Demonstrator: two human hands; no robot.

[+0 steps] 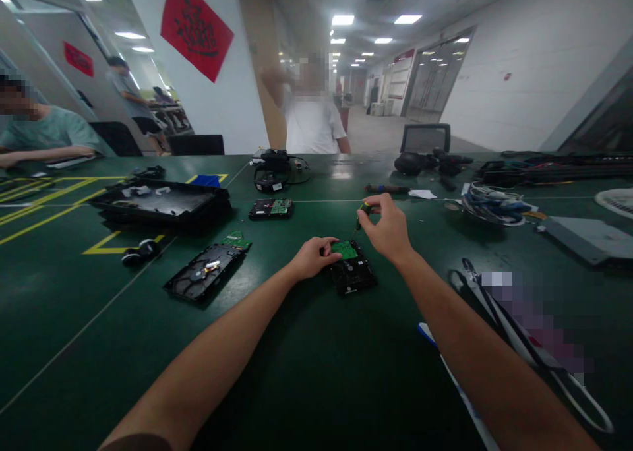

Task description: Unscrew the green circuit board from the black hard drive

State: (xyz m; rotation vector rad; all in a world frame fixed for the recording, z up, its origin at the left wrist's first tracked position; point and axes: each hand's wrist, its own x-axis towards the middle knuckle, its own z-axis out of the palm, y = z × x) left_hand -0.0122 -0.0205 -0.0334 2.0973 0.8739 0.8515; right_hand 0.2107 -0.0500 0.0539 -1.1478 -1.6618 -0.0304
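Observation:
A black hard drive [352,278] with a green circuit board [345,249] at its far end lies on the green table in front of me. My left hand [314,258] grips the drive's left edge, thumb over the board and fingers at the side. In my right hand [388,228] is a screwdriver [365,208] with a dark and yellow-green handle, held upright between thumb and fingers. Its thin shaft points down to the far right part of the board. Whether the tip sits in a screw is too small to tell.
To the left lie an opened black casing [205,273], another hard drive [271,209] and a stacked black tray [163,204]. A second tool [386,189], a cable bundle [494,204] and a lanyard [539,345] lie right. A person in white [314,124] is across the table.

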